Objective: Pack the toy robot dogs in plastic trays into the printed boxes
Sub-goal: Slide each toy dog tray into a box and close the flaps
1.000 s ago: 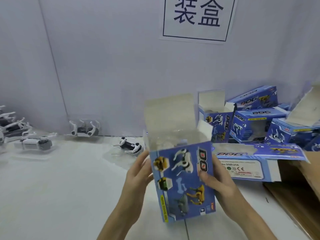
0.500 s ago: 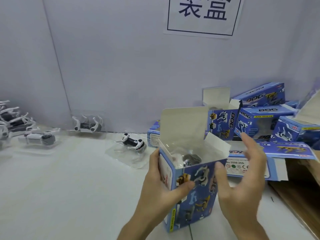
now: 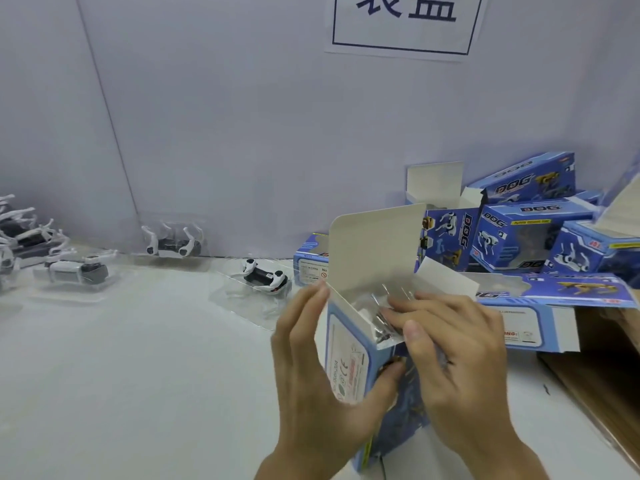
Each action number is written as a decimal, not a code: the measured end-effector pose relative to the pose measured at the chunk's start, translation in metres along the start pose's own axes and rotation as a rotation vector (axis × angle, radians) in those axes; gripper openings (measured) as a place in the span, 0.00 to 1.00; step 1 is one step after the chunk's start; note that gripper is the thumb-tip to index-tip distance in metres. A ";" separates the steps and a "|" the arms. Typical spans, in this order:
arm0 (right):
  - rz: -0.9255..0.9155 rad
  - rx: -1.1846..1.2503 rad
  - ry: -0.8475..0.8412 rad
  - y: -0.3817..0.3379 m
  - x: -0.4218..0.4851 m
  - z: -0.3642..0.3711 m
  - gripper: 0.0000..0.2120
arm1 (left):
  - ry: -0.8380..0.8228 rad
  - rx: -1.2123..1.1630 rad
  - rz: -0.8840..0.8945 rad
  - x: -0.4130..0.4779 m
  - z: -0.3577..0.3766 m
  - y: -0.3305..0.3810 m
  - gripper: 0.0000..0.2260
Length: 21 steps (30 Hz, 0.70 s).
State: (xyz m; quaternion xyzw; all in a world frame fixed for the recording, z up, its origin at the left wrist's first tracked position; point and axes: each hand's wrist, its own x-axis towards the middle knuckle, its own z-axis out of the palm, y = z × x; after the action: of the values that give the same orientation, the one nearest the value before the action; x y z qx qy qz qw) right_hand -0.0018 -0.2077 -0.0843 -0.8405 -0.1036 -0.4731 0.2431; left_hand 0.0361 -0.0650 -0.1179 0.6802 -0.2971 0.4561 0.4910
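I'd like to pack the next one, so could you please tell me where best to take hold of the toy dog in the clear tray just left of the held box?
Probably from above, fingers across the narrow black midsection of the toy dog, between its white legs. Its clear tray lies flat on the table, so its thin rim offers little purchase.
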 end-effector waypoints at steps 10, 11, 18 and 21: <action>-0.005 0.031 0.086 0.000 -0.002 0.001 0.16 | -0.148 0.059 0.161 0.011 -0.003 0.004 0.13; -0.001 0.055 0.114 -0.001 -0.003 0.002 0.15 | -0.150 0.049 0.162 0.013 -0.003 0.005 0.12; 0.325 0.152 0.349 0.011 0.003 -0.004 0.14 | -0.201 0.036 0.132 0.017 -0.003 0.006 0.06; 0.719 0.628 0.237 0.017 0.017 -0.005 0.12 | -0.218 0.036 0.135 0.018 -0.002 0.005 0.06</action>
State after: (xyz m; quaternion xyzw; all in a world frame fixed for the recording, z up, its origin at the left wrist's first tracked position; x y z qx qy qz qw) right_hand 0.0104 -0.2264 -0.0730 -0.6494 0.0839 -0.3975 0.6428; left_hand 0.0382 -0.0644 -0.0993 0.7130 -0.3854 0.4168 0.4116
